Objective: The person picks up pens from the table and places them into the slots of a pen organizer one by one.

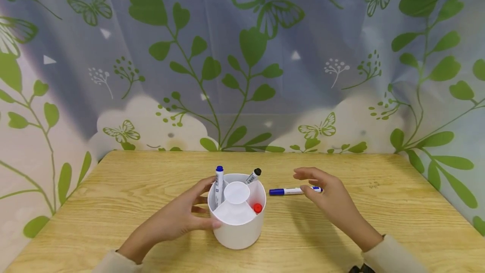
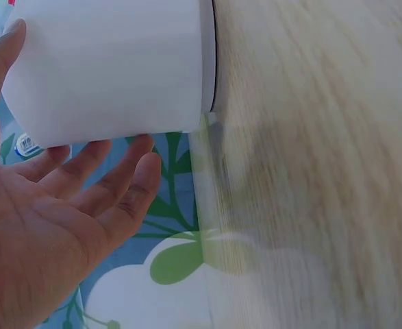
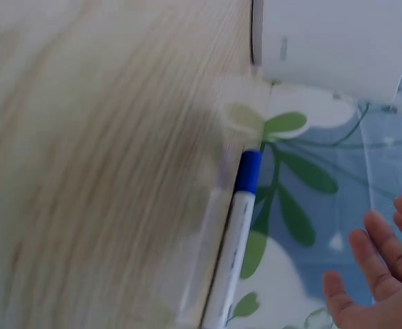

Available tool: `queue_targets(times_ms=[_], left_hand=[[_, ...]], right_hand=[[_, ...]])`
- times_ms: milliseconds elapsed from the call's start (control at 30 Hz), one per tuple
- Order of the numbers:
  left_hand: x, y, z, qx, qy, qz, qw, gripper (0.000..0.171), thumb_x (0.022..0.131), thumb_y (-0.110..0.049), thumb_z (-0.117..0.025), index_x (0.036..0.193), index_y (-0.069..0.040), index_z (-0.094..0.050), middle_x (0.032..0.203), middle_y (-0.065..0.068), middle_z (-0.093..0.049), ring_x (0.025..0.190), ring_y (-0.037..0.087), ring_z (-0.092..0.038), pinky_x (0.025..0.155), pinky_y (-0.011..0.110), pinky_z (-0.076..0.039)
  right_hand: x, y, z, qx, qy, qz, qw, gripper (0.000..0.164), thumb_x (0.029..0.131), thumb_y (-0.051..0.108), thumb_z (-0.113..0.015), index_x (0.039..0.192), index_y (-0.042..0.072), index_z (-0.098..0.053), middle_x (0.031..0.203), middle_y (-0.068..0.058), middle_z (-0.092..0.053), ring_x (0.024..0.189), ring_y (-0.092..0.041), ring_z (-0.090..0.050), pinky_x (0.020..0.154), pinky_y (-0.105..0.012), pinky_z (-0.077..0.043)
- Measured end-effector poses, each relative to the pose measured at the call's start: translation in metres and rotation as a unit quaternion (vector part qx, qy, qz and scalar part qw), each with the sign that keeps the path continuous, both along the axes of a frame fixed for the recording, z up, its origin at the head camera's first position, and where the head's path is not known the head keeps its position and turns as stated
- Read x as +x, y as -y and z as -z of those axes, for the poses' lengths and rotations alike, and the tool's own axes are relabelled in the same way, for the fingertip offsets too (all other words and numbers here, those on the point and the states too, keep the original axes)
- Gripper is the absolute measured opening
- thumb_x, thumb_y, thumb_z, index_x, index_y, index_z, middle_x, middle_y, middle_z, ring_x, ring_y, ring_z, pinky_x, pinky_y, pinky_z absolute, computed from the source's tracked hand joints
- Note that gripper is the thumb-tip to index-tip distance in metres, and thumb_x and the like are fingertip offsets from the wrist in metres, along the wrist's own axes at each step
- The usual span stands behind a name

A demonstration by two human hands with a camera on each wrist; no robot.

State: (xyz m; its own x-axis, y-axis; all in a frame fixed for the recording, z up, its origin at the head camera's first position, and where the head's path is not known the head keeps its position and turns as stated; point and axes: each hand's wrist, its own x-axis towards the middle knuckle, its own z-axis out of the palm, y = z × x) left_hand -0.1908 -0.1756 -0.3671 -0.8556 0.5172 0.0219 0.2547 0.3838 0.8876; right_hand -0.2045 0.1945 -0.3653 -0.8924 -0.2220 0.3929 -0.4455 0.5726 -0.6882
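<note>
A white round pen holder (image 1: 237, 235) with compartments stands upright on the table. My left hand (image 1: 179, 214) holds it at its left side, thumb at the front near the rim, the other fingers round the far side; in the left wrist view the fingertips (image 2: 144, 140) meet its wall. A blue-capped marker (image 1: 219, 188) stands in the left compartment, a black-capped marker (image 1: 253, 176) leans at the back, and a red cap (image 1: 257, 208) shows at the right. My right hand (image 1: 329, 193), fingers relaxed and holding nothing, hovers over another blue-capped marker (image 1: 288, 191) lying right of the holder.
The wooden table (image 1: 144, 180) extends to both sides. Behind it hangs a curtain (image 1: 242, 83) printed with green leaves and butterflies, reaching down to the table's far edge. A small dark object (image 1: 361, 268) shows by the right sleeve at the bottom.
</note>
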Motion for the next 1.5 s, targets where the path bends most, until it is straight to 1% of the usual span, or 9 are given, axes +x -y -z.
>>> queue_targets(times_ms=[233,467,700,867,1000,1133,1233,1400,1500], left_hand=[[-0.003,0.005,-0.001,0.014,-0.004,0.017,0.9997,0.094,0.091,-0.028,-0.085,0.165,-0.011,-0.029,0.168,0.02,-0.033,0.137,0.045,-0.056,0.107,0.059,-0.052],[-0.005,0.008,-0.003,0.019,-0.002,0.015,0.9997,0.091,0.091,-0.028,-0.084,0.163,-0.007,-0.032,0.166,0.022,-0.036,0.135,0.043,-0.058,0.107,0.058,-0.052],[-0.004,0.008,-0.004,0.013,-0.001,0.013,0.9998,0.091,0.091,-0.029,-0.084,0.163,-0.007,-0.032,0.166,0.022,-0.036,0.135,0.042,-0.058,0.107,0.059,-0.052],[-0.003,0.008,-0.005,0.012,0.004,0.012,0.9998,0.091,0.092,-0.029,-0.083,0.164,-0.007,-0.032,0.166,0.022,-0.036,0.135,0.042,-0.058,0.106,0.059,-0.051],[-0.003,0.008,-0.005,0.011,0.003,0.011,0.9999,0.091,0.092,-0.029,-0.083,0.164,-0.007,-0.031,0.167,0.022,-0.035,0.134,0.041,-0.058,0.106,0.058,-0.051],[-0.003,0.008,-0.005,0.009,0.0,0.011,0.9999,0.091,0.092,-0.03,-0.083,0.164,-0.007,-0.032,0.167,0.022,-0.035,0.134,0.041,-0.059,0.106,0.058,-0.052],[-0.003,0.007,-0.005,0.009,-0.001,0.011,0.9999,0.091,0.092,-0.03,-0.083,0.163,-0.007,-0.032,0.167,0.022,-0.035,0.134,0.041,-0.059,0.106,0.057,-0.052],[-0.003,0.007,-0.004,0.009,-0.005,0.012,0.9999,0.091,0.091,-0.03,-0.083,0.163,-0.007,-0.033,0.167,0.022,-0.035,0.133,0.041,-0.059,0.105,0.055,-0.054],[-0.004,0.007,-0.004,0.011,-0.007,0.013,0.9998,0.09,0.091,-0.029,-0.084,0.163,-0.007,-0.033,0.166,0.022,-0.036,0.133,0.041,-0.06,0.105,0.054,-0.054]], right_hand=[[-0.013,-0.016,0.005,-0.011,0.072,0.015,0.997,0.037,0.099,0.001,-0.068,0.135,0.003,-0.066,0.128,-0.017,-0.073,0.12,-0.036,-0.067,0.102,-0.058,-0.055],[-0.024,-0.026,0.012,0.036,0.122,0.011,0.992,0.04,0.099,0.003,-0.068,0.137,-0.005,-0.062,0.134,-0.024,-0.068,0.123,-0.042,-0.065,0.102,-0.058,-0.055],[-0.032,-0.033,0.016,0.067,0.155,0.0,0.986,0.043,0.099,0.006,-0.069,0.139,-0.006,-0.06,0.138,-0.027,-0.064,0.129,-0.048,-0.059,0.101,-0.059,-0.054],[-0.036,-0.035,0.019,0.084,0.159,0.0,0.984,0.042,0.097,0.004,-0.07,0.137,-0.007,-0.061,0.136,-0.027,-0.066,0.127,-0.048,-0.061,0.1,-0.058,-0.055],[-0.038,-0.036,0.021,0.108,0.149,0.012,0.983,0.04,0.095,0.001,-0.071,0.133,-0.006,-0.064,0.131,-0.027,-0.069,0.124,-0.047,-0.062,0.1,-0.059,-0.054],[-0.038,-0.038,0.021,0.134,0.14,0.029,0.981,0.036,0.093,-0.001,-0.071,0.129,-0.007,-0.067,0.126,-0.026,-0.07,0.119,-0.046,-0.064,0.096,-0.058,-0.056],[-0.039,-0.04,0.02,0.14,0.144,0.032,0.979,0.032,0.093,-0.003,-0.071,0.124,-0.008,-0.068,0.122,-0.026,-0.071,0.114,-0.044,-0.065,0.092,-0.056,-0.057],[-0.042,-0.042,0.022,0.143,0.151,0.03,0.978,0.025,0.091,-0.005,-0.072,0.116,-0.008,-0.071,0.114,-0.023,-0.073,0.104,-0.036,-0.068,0.087,-0.051,-0.058],[-0.043,-0.043,0.024,0.145,0.149,0.03,0.978,0.022,0.089,-0.007,-0.072,0.111,-0.007,-0.072,0.109,-0.02,-0.074,0.098,-0.029,-0.066,0.082,-0.046,-0.057]])
